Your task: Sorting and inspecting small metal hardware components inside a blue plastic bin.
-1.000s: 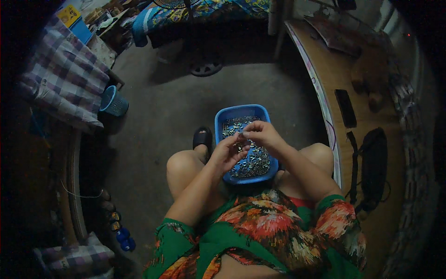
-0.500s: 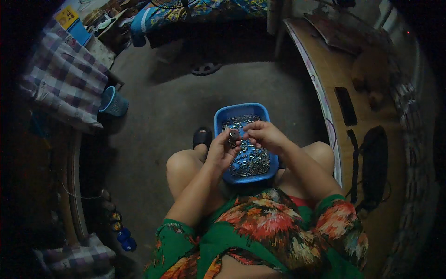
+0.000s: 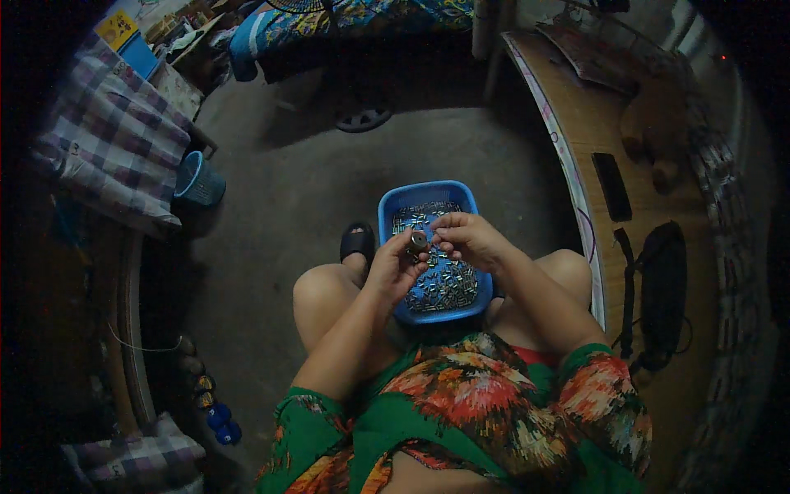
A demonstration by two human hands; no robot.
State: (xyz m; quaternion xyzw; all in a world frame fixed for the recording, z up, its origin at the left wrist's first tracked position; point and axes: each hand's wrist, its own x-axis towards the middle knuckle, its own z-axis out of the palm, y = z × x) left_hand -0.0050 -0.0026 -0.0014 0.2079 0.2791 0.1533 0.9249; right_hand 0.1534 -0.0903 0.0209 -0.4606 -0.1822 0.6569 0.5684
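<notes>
So, a round metal piece (image 3: pixel 419 241) is held between the thumb and fingers of the left hand (image 3: pixel 397 270), pretty much mid-frame, over the upper part of the blue basin (image 3: pixel 385 210). One flat end is turned up, with a dark spot at its middle. The fingertips of the right hand (image 3: pixel 469 240) are drawn close together just beside it. Whether anything tiny is pinched there can't be told.

For working the piece, a steady left grip with that end left uncovered would probably be best, and small finger moves should do on the right. Both hands are better kept low over the basin, so anything dropped lands among the small metal cylinders (image 3: pixel 448 290) and not on the floor.

What's hard to see: the curled left fingers are partly hidden, so more bits could be tucked in there. Some of the cylinders are covered by the hands. The fan (image 3: pixel 298 5) is cut off at the top edge, and the black item (image 3: pixel 662 288) at right is too dark to be made out properly.
</notes>
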